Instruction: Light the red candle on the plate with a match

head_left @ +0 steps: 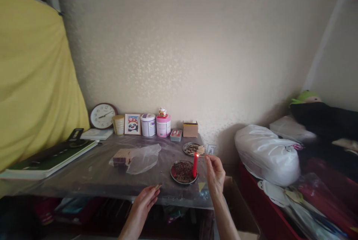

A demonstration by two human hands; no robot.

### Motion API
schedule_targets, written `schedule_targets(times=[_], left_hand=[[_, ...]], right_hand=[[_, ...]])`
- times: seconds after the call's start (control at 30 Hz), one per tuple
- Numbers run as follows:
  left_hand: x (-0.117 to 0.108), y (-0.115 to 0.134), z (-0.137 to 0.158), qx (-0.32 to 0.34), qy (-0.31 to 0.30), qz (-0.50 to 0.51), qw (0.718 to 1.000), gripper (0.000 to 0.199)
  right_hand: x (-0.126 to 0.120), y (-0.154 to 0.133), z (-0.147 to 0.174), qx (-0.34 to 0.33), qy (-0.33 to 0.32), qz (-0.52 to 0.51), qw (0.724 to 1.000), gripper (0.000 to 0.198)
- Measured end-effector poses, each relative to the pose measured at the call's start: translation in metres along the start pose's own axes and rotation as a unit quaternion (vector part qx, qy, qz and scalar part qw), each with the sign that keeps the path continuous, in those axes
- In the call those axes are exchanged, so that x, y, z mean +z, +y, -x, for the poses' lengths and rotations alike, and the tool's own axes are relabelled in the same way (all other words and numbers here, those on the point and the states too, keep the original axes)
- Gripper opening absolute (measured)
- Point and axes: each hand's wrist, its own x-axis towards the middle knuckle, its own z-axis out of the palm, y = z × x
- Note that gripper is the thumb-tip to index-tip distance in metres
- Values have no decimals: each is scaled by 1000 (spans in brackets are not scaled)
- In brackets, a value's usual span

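A red candle (pixel 195 165) stands upright at the right side of a round metal plate (pixel 184 183) covered with dark bits. My right hand (pixel 215 171) pinches a thin match (pixel 201 155) just right of the candle's top. A small flame (pixel 197 155) glows where the match's tip meets the wick area; whether the wick itself burns I cannot tell. Lower left, above the table's front edge, my left hand (pixel 147 198) grips a small brownish piece like a matchbox (pixel 158 186), mostly hidden by the fingers. Behind the candle, a second plate (pixel 187 152) carries many loose matchsticks.
A brown block (pixel 122 157) and a clear plastic bag (pixel 144 161) lie mid-table. Along the wall stand a clock (pixel 103 116), a panda picture (pixel 132 124), tins (pixel 148 125), a card box (pixel 176 135) and an open carton (pixel 190 129). White bags (pixel 265 154) sit at right.
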Motion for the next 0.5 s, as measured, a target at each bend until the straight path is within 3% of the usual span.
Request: schedule_targets(times=[0.5], left_hand=[[-1, 0, -1, -2, 3, -11, 1000, 36]], right_hand=[[11, 8, -15, 46, 12, -28, 998, 30]])
